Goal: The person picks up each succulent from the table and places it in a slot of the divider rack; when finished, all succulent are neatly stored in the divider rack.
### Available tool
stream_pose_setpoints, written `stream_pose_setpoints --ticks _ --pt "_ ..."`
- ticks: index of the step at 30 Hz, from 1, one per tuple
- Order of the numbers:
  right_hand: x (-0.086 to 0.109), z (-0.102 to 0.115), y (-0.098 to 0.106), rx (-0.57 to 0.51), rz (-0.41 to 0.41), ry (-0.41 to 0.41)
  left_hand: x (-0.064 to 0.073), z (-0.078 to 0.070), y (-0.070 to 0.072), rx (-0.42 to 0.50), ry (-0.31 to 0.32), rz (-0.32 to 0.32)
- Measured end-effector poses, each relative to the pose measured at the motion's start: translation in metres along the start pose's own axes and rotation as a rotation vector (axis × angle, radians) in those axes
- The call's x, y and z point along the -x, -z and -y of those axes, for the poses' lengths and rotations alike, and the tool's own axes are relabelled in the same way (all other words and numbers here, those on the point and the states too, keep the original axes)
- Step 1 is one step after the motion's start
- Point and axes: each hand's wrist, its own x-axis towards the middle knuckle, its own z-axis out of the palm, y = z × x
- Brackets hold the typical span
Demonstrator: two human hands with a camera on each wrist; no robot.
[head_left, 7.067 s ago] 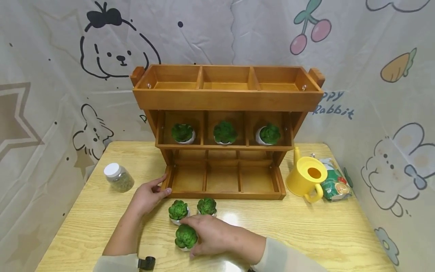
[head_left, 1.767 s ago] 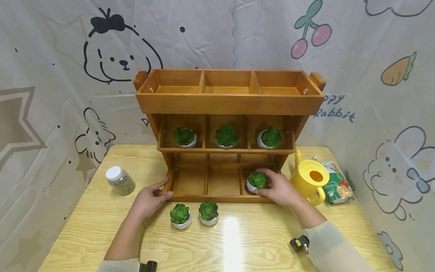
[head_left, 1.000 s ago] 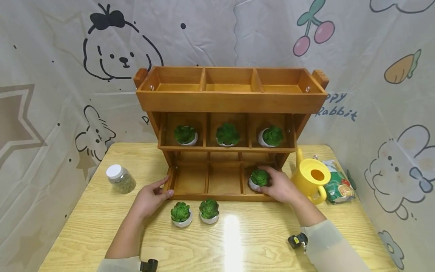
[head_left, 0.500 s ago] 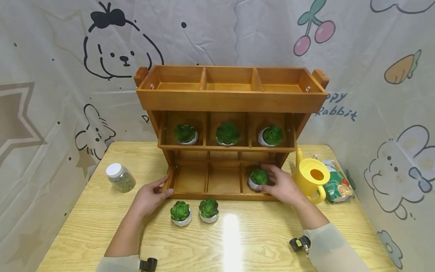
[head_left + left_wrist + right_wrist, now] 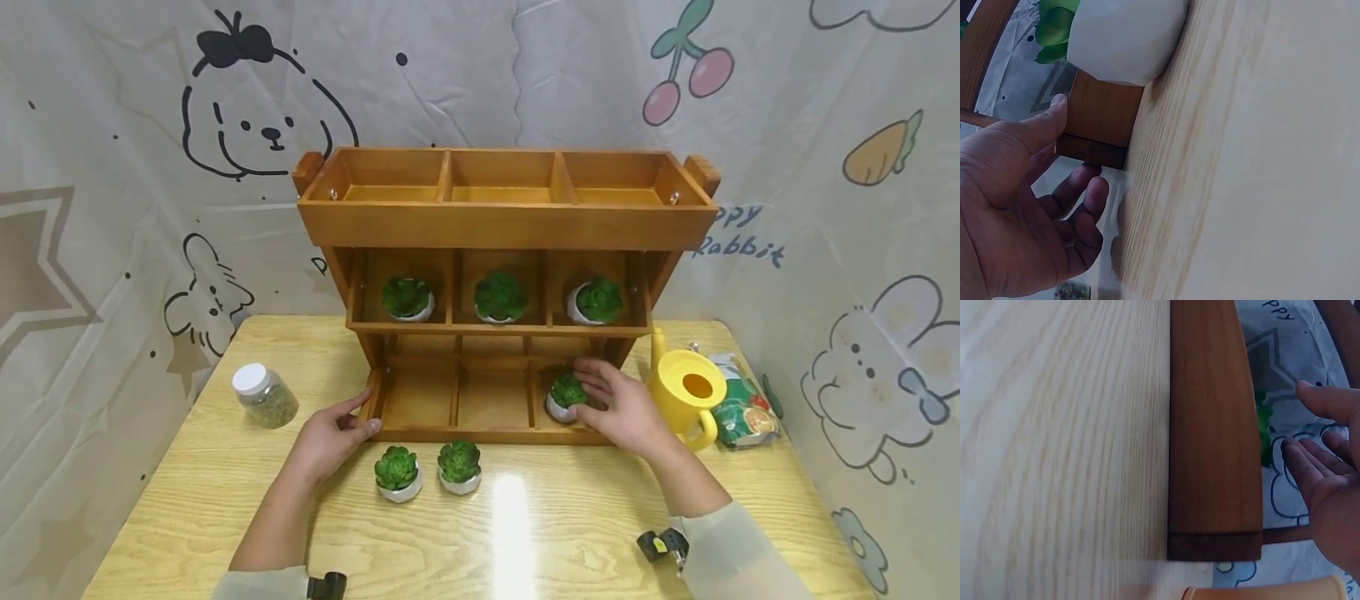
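Observation:
A three-tier wooden plant shelf [image 5: 506,227] stands on the table. My left hand [image 5: 327,440] grips the left end of its bottom tray, the thumb on the front corner [image 5: 1100,109] and the index finger along the side. My right hand [image 5: 618,408] is at the bottom tray's right compartment, fingers extended and spread beside a potted succulent [image 5: 564,398] in a white pot. In the right wrist view nothing lies between that thumb and the fingers. In front of the shelf sit two more potted succulents, one to the left [image 5: 398,473] and one to the right [image 5: 459,467].
Three potted succulents fill the middle tier, among them the central one [image 5: 500,297]. To the right stand a yellow watering can [image 5: 678,396] and a green packet [image 5: 745,408]. A white-lidded jar [image 5: 266,396] leans at the left. Printed cloth surrounds the table.
My right hand has carried a succulent from the table front into the bottom right compartment and let it go, its fingers now spread. My left hand keeps its hold on the shelf.

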Motion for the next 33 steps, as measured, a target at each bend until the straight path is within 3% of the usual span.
stream_pose_setpoints --ticks 8,18,33 --pt "0.005 0.012 -0.021 -0.138 0.066 0.080 0.000 0.000 0.001 -0.009 -0.009 0.001" --pt "0.010 0.028 -0.052 -0.126 0.186 0.140 -0.002 -0.002 0.002 -0.015 -0.014 -0.001" --pt "0.013 0.035 -0.089 -0.144 0.357 0.092 0.000 0.000 -0.001 -0.013 -0.003 -0.011"
